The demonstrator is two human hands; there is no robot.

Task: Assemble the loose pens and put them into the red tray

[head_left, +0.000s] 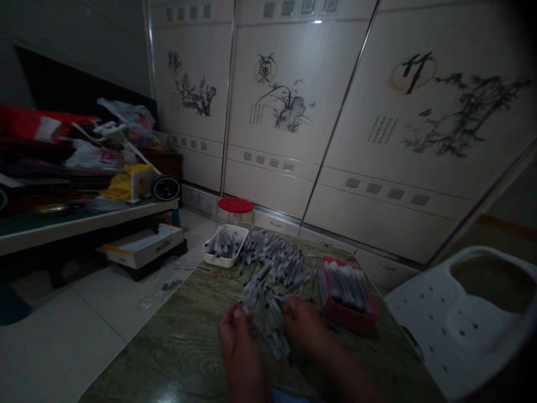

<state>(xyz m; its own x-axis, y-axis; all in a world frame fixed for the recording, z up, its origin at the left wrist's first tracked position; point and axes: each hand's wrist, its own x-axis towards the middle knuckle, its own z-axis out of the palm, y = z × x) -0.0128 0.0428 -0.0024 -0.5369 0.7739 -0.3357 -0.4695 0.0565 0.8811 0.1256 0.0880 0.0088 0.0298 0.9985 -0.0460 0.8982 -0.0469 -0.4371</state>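
Clear pens with dark ends lie in a big loose pile [274,254] on the table, and some spread toward me. My left hand [238,330] is closed in a pinch at the near left edge of the spread, on what looks like a pen [242,305]; its dark end shows at the fingertips. My right hand [305,326] is on the other side of these pens, its fingers curled together; what they hold is hidden. Beside it stands a red basket [348,320] packed with pens lined up together. Farther off, a white basket [225,261] holds more pens in disorder.
The wood-patterned table [176,341] carries everything. A red stool [235,205] stands behind it, a white plastic chair [457,313] on the right. At left, a cluttered bench [96,215] has an open shoe box [145,246] below. Sliding cabinet doors [272,184] close off the back.
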